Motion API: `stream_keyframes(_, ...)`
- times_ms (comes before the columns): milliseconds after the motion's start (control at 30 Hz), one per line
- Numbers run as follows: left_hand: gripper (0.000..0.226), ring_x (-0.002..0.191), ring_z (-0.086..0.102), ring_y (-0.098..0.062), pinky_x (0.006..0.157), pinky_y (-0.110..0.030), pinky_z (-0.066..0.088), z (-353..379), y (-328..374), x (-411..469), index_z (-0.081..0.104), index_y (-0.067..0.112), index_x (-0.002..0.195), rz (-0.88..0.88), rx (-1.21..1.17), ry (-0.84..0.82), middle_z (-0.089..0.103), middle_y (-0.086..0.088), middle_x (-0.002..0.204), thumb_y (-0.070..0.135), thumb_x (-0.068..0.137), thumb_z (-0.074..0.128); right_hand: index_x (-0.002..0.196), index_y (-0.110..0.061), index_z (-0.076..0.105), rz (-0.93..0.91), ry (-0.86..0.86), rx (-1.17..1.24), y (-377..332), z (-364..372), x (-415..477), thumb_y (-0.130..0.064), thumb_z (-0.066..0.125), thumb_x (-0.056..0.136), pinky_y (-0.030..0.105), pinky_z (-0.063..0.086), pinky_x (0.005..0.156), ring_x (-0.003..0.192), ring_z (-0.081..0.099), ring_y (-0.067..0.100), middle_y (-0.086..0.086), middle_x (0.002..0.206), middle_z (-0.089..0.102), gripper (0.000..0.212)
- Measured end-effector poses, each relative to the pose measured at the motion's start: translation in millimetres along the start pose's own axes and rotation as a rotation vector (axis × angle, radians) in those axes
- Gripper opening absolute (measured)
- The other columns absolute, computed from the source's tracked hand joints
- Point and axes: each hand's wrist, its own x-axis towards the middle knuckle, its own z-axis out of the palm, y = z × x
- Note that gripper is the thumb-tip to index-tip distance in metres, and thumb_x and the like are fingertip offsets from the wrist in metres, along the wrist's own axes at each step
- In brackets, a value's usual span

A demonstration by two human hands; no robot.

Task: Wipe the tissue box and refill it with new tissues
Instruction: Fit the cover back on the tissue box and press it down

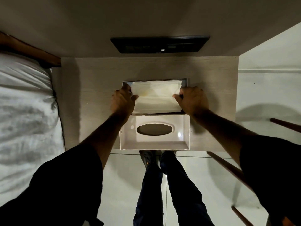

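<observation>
Tissue box cover (pixel 154 132), a white shell with an oval slot in its top face, lies upside down at the near edge of the surface (pixel 97 75), its hollow side facing up, its near wall flush with that edge. Just beyond it, touching or nearly touching its far wall, sits the flat base tray (pixel 185 80) of the box, with grey rim corners showing at its far side. A stack of white tissues (pixel 155 97) rests on that tray and covers most of it. The left hand (pixel 123 101) is at the left end of the stack, thumb laid over the top sheet and fingers curled around the end, so this grip is clenched on the tissues. The right hand (pixel 193 100) mirrors it at the right end, thumb pointing inward over the top sheet and fingers wrapped down the side, likewise grasping the tissues. Both forearms reach in from the near side, passing either side of the cover, with dark sleeves (pixel 68 185) above the elbows. On the wall past the far edge of the surface is a dark control panel (pixel 160 44). A bed with white bedding (pixel 24 111) lies along the left edge. Below the near edge the pale tiled floor (pixel 211 185) shows, with the person's legs and shoes (pixel 149 158). Dark wooden furniture legs (pixel 228 168) cross the floor at the right.
</observation>
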Motion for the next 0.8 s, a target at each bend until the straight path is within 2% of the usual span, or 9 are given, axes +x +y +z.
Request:
stream_keyframes(100, 0.036, 0.075, 0.064, -0.021, 0.063, -0.024, 0.036, 1.8, -1.6, -3.6, 0.060, 0.009, 0.107, 0.033, -0.010, 0.033, 0.072, -0.005, 0.088, 0.028, 0.082, 0.078, 0.090, -0.013, 0.067, 0.023, 0.047, 0.103, 3.6, 1.9, -0.9, -0.050, 0.063, 0.090, 0.037, 0.056, 0.073, 0.080, 0.070, 0.032, 0.012, 0.084, 0.074, 0.038)
stream_keyframes(233, 0.037, 0.074, 0.051, -0.009, 0.056, -0.010, 0.026, -11.1, -8.0, -12.7, 0.054, 0.011, 0.108, 0.119, -0.001, 0.064, 0.057, 0.001, 0.092, 0.029, 0.083, 0.076, 0.085, -0.018, 0.061, 0.006, 0.128, 0.310, 20.0, -1.3, -12.6, -0.048, 0.066, 0.088, 0.030, 0.050, 0.062, 0.066, 0.066, 0.023, -0.002, 0.071, 0.069, 0.030)
stream_keyframes(333, 0.018, 0.069, 0.053, -0.005, 0.053, -0.014, 0.037, -37.4, -22.0, -33.4, 0.061, 0.017, 0.102, 0.336, 0.064, 0.039, 0.061, 0.003, 0.093, 0.032, 0.093, 0.064, 0.096, -0.023, 0.064, -0.134, 0.129, 0.373, 40.3, -9.8, -36.9, -0.043, 0.059, 0.095, 0.033, 0.056, 0.065, 0.067, 0.066, 0.012, -0.005, 0.081, 0.072, 0.020)
stream_keyframes(400, 0.015, 0.068, 0.059, -0.008, 0.053, -0.024, 0.050, -55.9, -37.5, -54.3, 0.064, 0.022, 0.105, 0.477, 0.134, -0.067, 0.061, 0.004, 0.094, 0.033, 0.098, 0.056, 0.104, -0.026, 0.069, -0.220, 0.118, 0.347, 51.7, -13.3, -61.5, -0.035, 0.061, 0.096, 0.033, 0.057, 0.067, 0.068, 0.064, 0.010, -0.005, 0.086, 0.070, 0.014)
stream_keyframes(433, 0.016, 0.069, 0.062, -0.011, 0.055, -0.028, 0.055, -62.6, -46.1, -65.2, 0.065, 0.024, 0.107, 0.519, 0.173, -0.131, 0.061, 0.004, 0.096, 0.033, 0.099, 0.054, 0.106, -0.026, 0.071, -0.263, 0.124, 0.336, 57.4, -12.6, -75.3, -0.028, 0.065, 0.093, 0.028, 0.055, 0.066, 0.066, 0.062, 0.010, -0.007, 0.087, 0.068, 0.014)
stream_keyframes(500, 0.016, 0.073, 0.066, -0.016, 0.053, -0.032, 0.057, -72.1, -61.7, -82.8, 0.068, 0.026, 0.109, 0.594, 0.279, -0.213, 0.063, 0.003, 0.098, 0.027, 0.096, 0.059, 0.106, -0.025, 0.076, -0.359, 0.098, 0.346, 65.9, -10.2, -98.1, -0.013, 0.072, 0.086, 0.017, 0.050, 0.064, 0.061, 0.059, 0.006, -0.013, 0.090, 0.064, 0.024)
stream_keyframes(633, 0.039, 0.069, 0.066, -0.019, 0.044, -0.028, 0.052, -71.5, -88.1, -92.1, 0.075, 0.024, 0.104, 0.705, 0.459, -0.292, 0.068, -0.001, 0.097, 0.003, 0.071, 0.082, 0.107, -0.026, 0.079, -0.461, -0.044, 0.279, 71.3, 1.3, -114.2, -0.002, 0.076, 0.077, 0.024, 0.057, 0.062, 0.068, 0.066, 0.013, -0.006, 0.096, 0.070, 0.039)
stream_keyframes(700, 0.044, 0.067, 0.064, -0.022, 0.044, -0.028, 0.053, -65.8, -92.8, -87.7, 0.076, 0.020, 0.104, 0.744, 0.489, -0.296, 0.068, -0.005, 0.096, -0.001, 0.067, 0.084, 0.103, -0.025, 0.080, -0.498, -0.027, 0.233, 69.0, 5.5, -111.7, -0.004, 0.081, 0.076, 0.025, 0.058, 0.061, 0.073, 0.070, 0.017, -0.002, 0.094, 0.072, 0.034)
stream_keyframes(800, 0.035, 0.067, 0.062, -0.025, 0.045, -0.031, 0.052, -60.1, -91.2, -81.5, 0.076, 0.015, 0.094, 0.780, 0.482, -0.296, 0.067, -0.008, 0.091, 0.002, 0.064, 0.087, 0.095, -0.023, 0.080, -0.568, -0.052, 0.214, 66.9, 5.7, -102.2, -0.013, 0.085, 0.076, 0.032, 0.059, 0.059, 0.080, 0.073, 0.022, 0.001, 0.095, 0.073, 0.022)
